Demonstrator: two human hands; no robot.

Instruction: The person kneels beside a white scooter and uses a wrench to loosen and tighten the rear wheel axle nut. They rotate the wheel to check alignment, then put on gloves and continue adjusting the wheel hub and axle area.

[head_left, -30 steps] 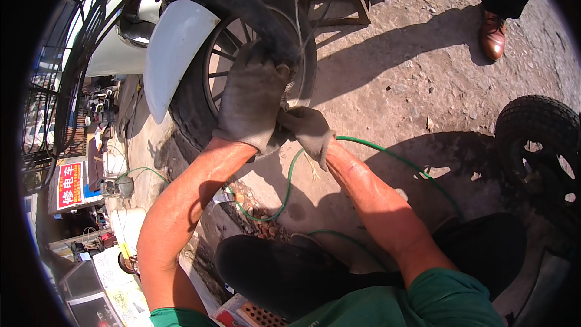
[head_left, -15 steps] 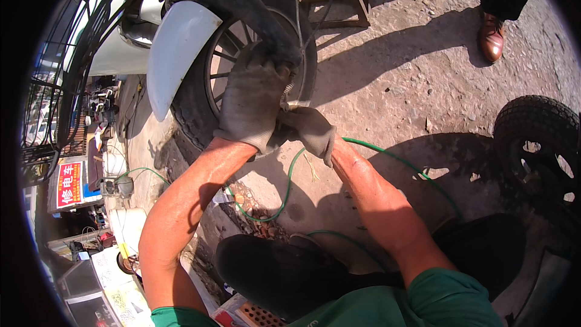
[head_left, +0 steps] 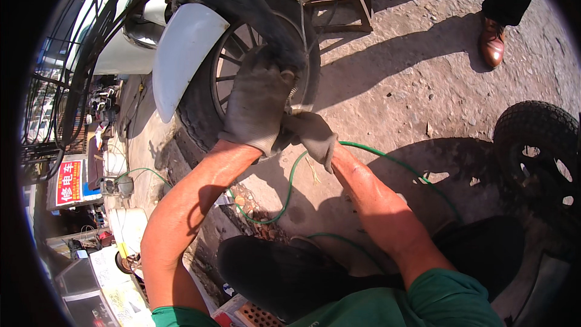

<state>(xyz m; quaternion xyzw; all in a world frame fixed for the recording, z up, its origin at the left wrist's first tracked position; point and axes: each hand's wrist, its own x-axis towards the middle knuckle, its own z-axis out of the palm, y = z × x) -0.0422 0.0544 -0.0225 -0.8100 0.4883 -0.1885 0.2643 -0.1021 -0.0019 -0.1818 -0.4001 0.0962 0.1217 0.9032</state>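
Both my hands wear grey-brown work gloves and meet beside the front wheel (head_left: pixel 233 66) of a white two-wheeler. My left hand (head_left: pixel 257 100) is closed round the lower end of the black fork leg (head_left: pixel 269 24), its fingertips partly hidden. A small coil spring (head_left: pixel 291 94) shows just beyond its fingers. Lower and to the right, my right hand (head_left: pixel 311 135) is closed too, its fingers pointing left, close under the spring. What it grips is hidden behind the gloves. The white front fender (head_left: pixel 184 54) stands left of the wheel.
A green hose (head_left: pixel 290 184) loops across the ground beneath my forearms. At right stands a loose wheel with a knobbly tyre (head_left: pixel 535 124). Another person's brown shoe (head_left: pixel 492 42) is on the ground at upper right. A metal stand (head_left: pixel 345 9) is behind the wheel; a wire basket (head_left: pixel 57 85) hangs at left.
The whole view has shifted slightly, so the vehicle sits a little farther right and lower. Both hands keep their places at the fork's lower end.
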